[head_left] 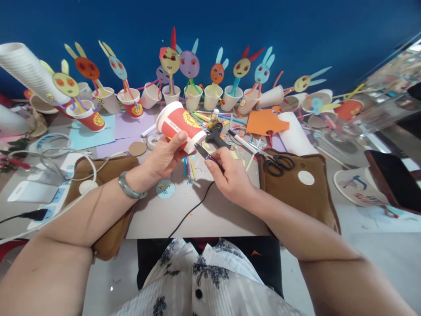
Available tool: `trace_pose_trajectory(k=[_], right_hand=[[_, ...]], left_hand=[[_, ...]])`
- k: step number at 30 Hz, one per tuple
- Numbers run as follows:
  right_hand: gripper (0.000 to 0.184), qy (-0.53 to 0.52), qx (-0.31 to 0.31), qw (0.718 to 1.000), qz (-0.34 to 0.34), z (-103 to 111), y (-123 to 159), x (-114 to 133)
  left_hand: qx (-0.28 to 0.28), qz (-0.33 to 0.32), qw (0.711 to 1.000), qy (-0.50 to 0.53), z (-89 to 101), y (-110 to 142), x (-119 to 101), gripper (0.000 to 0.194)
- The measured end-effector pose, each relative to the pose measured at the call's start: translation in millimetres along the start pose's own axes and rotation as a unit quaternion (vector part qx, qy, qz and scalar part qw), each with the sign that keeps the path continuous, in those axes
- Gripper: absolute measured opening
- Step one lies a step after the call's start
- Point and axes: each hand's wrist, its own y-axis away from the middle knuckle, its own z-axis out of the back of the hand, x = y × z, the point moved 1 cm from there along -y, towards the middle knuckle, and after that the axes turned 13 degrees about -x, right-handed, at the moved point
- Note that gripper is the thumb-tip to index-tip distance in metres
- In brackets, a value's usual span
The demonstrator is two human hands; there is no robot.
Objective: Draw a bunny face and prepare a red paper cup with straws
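Clamping a red-and-white paper cup (176, 124) in the left hand (167, 156), with thumb over the near side and fingers curled beneath, close to the base. Tipped sideways, probably to offer that base to the right. Pinching a slim dark pointed tool (204, 153) between thumb and fingers of the right hand (230, 175), well forward, likely for control of the tip. Honestly hard to tell if touching the cup or just beside it. Just beyond, a black glue gun (217, 137), presumably kept handy. Nearer and left, a blue paper face (165, 189) flat on the desk (154, 219). Off right, scissors (279, 165) with handles on a brown pouch (314, 197). Way far, paper-faced cups (212, 98) mostly in a row, maybe parked there for elbow room.
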Motion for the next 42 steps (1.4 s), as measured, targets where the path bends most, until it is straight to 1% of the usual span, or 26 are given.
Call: trace_pose_trajectory(k=[3,9,15,19,25,35,42], right_hand=[[0.020,-0.017,0.003,1.000,-0.015,0.3,-0.5,1.1],[0.022,-0.054,0.008,0.998,-0.043,1.8,-1.2,4.4],[0.026,-0.107,0.036,0.990,-0.083,1.5,-2.5,2.8],[0.026,-0.084,0.023,0.994,-0.061,3.1,-1.9,4.2],[0.021,-0.062,0.012,0.998,-0.024,4.7,0.3,6.5],[0.021,-0.039,0.004,0.999,-0.025,3.5,0.7,5.0],[0.019,0.000,0.000,1.000,-0.005,4.4,0.5,4.1]], left_hand=[[0.003,-0.009,1.000,-0.004,0.6,-0.3,0.5,0.055],[0.005,-0.016,1.000,0.009,0.7,0.0,-0.2,0.058],[0.001,0.001,1.000,0.001,0.6,1.2,-0.3,0.056],[-0.004,0.005,1.000,-0.008,0.6,1.8,-0.8,0.058],[-0.013,0.001,1.000,-0.012,1.0,0.7,-0.8,0.060],[0.012,-0.003,1.000,0.004,-0.2,2.4,0.8,0.057],[-0.002,0.003,1.000,-0.003,-0.8,2.5,-0.6,0.055]])
